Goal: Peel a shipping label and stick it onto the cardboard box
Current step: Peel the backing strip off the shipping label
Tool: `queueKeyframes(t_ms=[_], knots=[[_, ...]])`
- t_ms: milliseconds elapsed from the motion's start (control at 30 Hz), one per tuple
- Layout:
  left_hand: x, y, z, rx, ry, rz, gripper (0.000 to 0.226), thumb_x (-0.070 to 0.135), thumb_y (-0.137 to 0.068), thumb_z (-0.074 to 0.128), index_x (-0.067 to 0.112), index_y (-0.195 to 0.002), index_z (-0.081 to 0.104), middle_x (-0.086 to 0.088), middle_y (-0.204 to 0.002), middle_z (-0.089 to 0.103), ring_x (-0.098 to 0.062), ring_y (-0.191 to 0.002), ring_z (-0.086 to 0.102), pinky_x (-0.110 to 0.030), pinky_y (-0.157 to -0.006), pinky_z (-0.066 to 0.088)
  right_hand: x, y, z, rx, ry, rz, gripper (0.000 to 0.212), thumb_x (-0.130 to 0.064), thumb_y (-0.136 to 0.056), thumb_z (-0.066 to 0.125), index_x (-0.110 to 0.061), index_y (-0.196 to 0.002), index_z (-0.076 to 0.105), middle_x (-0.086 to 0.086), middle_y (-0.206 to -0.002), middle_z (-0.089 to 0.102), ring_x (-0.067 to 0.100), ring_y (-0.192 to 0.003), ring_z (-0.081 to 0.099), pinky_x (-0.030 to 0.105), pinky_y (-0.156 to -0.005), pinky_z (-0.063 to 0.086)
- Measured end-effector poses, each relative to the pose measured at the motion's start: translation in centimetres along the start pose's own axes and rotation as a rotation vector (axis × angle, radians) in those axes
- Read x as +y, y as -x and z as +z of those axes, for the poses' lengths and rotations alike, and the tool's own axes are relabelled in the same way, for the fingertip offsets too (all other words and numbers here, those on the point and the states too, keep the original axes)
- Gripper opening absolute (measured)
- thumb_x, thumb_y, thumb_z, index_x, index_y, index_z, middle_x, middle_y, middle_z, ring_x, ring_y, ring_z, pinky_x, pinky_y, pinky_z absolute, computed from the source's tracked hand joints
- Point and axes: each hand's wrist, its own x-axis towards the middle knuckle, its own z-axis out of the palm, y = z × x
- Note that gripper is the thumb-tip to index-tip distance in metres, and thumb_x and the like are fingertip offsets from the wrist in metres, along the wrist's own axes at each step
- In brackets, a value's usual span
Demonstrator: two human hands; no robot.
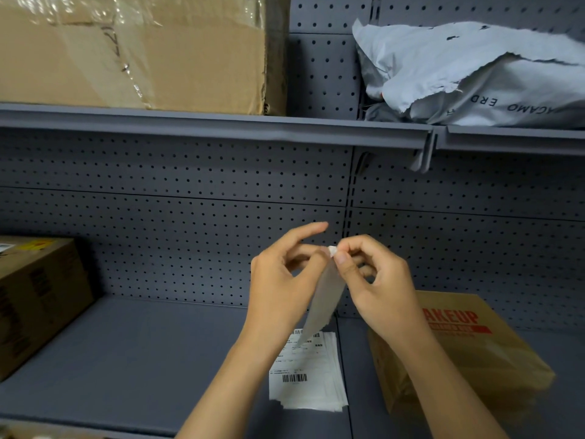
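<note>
Both hands hold one shipping label (323,307) upright above the grey shelf, seen from its pale back side. My left hand (281,280) pinches its upper edge from the left. My right hand (376,280) pinches the top corner, where a small white bit is folded back. Below the hands lies a stack of white shipping labels (308,380) with barcodes. A brown cardboard box (474,356) with red "MAKEUP" print lies on the shelf to the right, partly hidden by my right forearm.
Another printed cardboard box (34,299) stands at the left of the grey shelf (136,359). The upper shelf carries a large taped carton (142,52) and torn grey mailer bags (474,77). A perforated back panel closes the rear.
</note>
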Motion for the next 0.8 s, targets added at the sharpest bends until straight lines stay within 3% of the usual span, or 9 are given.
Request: queueKeyframes(t_ms=[300, 467, 567, 600, 667, 800], knots=[[-0.1, -0.3, 0.3, 0.111, 0.041, -0.017, 0.033, 0.002, -0.092, 0.06, 0.032, -0.104, 0.058, 0.0, -0.078, 0.074, -0.006, -0.064, 0.06, -0.014, -0.061, 0.048, -0.2, 0.3, -0.6, 0.02, -0.103, 0.171, 0.013, -0.018, -0.094, 0.06, -0.022, -0.082, 0.065, 0.007, -0.074, 0.07, 0.021, -0.072, 0.067, 0.037, -0.067, 0.053], [-0.5, -0.6, 0.1, 0.167, 0.054, -0.039, 0.039, 0.001, -0.09, 0.058, 0.038, -0.102, 0.052, -0.008, -0.078, 0.072, -0.039, -0.076, 0.061, -0.026, -0.067, 0.05, 0.2, 0.3, -1.2, 0.021, -0.172, 0.254, 0.014, -0.015, -0.096, 0.058, -0.016, -0.084, 0.065, 0.011, -0.07, 0.069, 0.006, -0.065, 0.064, 0.038, -0.069, 0.05], [-0.5, -0.6, -0.4, 0.197, 0.045, -0.054, 0.038, 0.0, -0.087, 0.06, 0.035, -0.101, 0.052, -0.003, -0.072, 0.073, -0.027, -0.067, 0.061, -0.023, -0.07, 0.051, 0.4, 0.3, -1.5, 0.028, -0.201, 0.287, 0.014, -0.016, -0.096, 0.058, -0.018, -0.084, 0.066, 0.004, -0.065, 0.069, 0.006, -0.065, 0.063, 0.031, -0.068, 0.049], [-0.6, -0.7, -0.5, 0.205, 0.047, -0.06, 0.038, 0.001, -0.086, 0.06, 0.034, -0.102, 0.052, 0.0, -0.071, 0.073, -0.024, -0.068, 0.062, -0.027, -0.074, 0.053, 0.5, 0.4, -1.6, 0.03, -0.207, 0.295, 0.015, -0.016, -0.096, 0.058, -0.019, -0.084, 0.066, 0.002, -0.064, 0.069, 0.005, -0.064, 0.062, 0.027, -0.067, 0.049], [-0.7, -0.8, -0.9, 0.218, 0.055, -0.075, 0.037, 0.002, -0.085, 0.061, 0.034, -0.102, 0.052, -0.003, -0.072, 0.074, -0.035, -0.075, 0.065, -0.037, -0.083, 0.056, 0.5, 0.4, -1.7, 0.032, -0.223, 0.307, 0.017, -0.014, -0.096, 0.057, -0.019, -0.082, 0.065, 0.0, -0.064, 0.068, 0.003, -0.063, 0.061, 0.02, -0.064, 0.047], [-0.9, -1.0, -1.3, 0.25, 0.084, -0.081, 0.035, 0.011, -0.079, 0.063, 0.037, -0.102, 0.053, -0.019, -0.08, 0.072, -0.045, -0.084, 0.064, -0.055, -0.091, 0.056, 0.6, 0.5, -1.9, 0.038, -0.23, 0.326, 0.02, -0.01, -0.096, 0.056, -0.019, -0.081, 0.065, -0.001, -0.063, 0.067, 0.003, -0.061, 0.059, 0.022, -0.063, 0.048]])
